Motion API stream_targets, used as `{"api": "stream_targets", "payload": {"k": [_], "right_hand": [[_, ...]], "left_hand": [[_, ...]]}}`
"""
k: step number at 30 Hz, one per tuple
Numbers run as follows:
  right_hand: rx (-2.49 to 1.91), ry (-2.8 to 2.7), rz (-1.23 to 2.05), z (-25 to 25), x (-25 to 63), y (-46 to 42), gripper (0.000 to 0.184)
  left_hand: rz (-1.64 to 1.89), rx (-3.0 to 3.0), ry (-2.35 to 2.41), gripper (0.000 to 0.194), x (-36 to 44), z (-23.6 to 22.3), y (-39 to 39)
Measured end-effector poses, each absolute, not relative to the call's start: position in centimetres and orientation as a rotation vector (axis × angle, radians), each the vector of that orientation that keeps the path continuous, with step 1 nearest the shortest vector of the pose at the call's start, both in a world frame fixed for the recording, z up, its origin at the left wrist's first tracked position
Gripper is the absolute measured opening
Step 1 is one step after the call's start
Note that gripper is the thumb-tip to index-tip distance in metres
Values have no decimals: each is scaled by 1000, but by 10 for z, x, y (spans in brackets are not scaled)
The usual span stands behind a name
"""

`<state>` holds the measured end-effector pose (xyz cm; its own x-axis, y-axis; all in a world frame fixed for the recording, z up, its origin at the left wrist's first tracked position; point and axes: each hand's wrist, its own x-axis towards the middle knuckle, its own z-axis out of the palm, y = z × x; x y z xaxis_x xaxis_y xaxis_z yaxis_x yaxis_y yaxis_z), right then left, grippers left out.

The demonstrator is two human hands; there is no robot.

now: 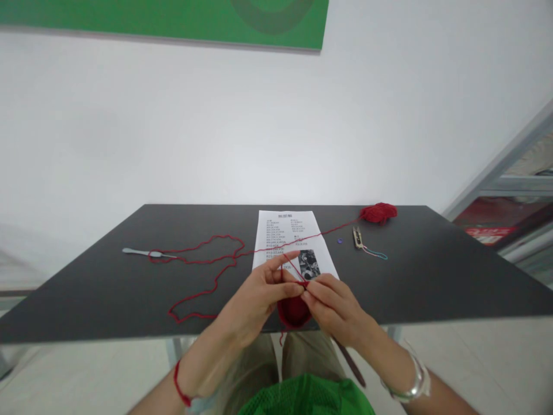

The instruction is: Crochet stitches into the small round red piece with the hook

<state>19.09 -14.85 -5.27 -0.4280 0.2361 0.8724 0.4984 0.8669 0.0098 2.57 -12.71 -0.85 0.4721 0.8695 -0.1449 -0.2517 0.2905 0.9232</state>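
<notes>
My left hand (257,291) pinches the upper edge of a small red crocheted piece (294,314), which hangs cupped below the fingers at the table's front edge. Its raised index finger carries a strand of red yarn (294,265) running down to the stitches. In my right hand (334,302) is a crochet hook with a dark brown handle (353,366) that sticks out below the palm. Both hands' fingertips meet at the work, and they hide the hook's tip. A short yarn tail (281,339) dangles under the piece.
A printed sheet (319,230) lies beyond my hands on the dark table (432,276). At the back right sit a red yarn ball (379,213), thread snips (358,237) and a small purple ring (339,241). Loose yarn (216,279) loops leftward, around a grey-handled hook (142,252).
</notes>
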Motion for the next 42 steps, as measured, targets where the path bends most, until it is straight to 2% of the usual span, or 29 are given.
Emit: {"api": "stream_targets", "payload": {"k": [3,9,11,13,18,21,23,27,32,34,36,39,42], "right_hand": [[-732,-1903,-267,-59,181,-156,19],[-759,-1327,602,-59,170,-162,16],[-715,-1243,769,-55,173,-160,15],[-728,-1311,722,-51,178,-161,16],[-745,-1851,248,-38,191,-169,21],[-735,-1967,184,-29,195,-172,20],[-741,-1963,258,-24,198,-173,20],[-824,-1696,619,-21,202,-171,17],[-681,-1182,1182,-26,192,-163,14],[-640,-1063,1286,-31,184,-161,16],[-691,-1103,1144,-40,177,-160,16],[-833,-1442,463,-60,176,-158,12],[-680,-1710,-122,-75,181,-154,23]], "left_hand": [[990,1007,786,74,31,-11,-129],[1151,1342,903,72,30,-9,-134],[1162,1447,945,69,27,-8,-133],[1181,1559,986,65,25,-7,-132],[1169,1840,1075,47,25,-5,-135],[1143,1962,1089,43,24,-4,-137],[1137,2013,1087,48,23,-4,-139],[1119,2028,1082,55,19,-2,-140],[1072,1696,981,53,19,2,-135],[1073,1531,918,57,23,2,-134],[1075,1391,878,60,27,-1,-134],[1072,1171,815,65,34,-7,-137],[1014,946,716,66,35,-11,-138]]}}
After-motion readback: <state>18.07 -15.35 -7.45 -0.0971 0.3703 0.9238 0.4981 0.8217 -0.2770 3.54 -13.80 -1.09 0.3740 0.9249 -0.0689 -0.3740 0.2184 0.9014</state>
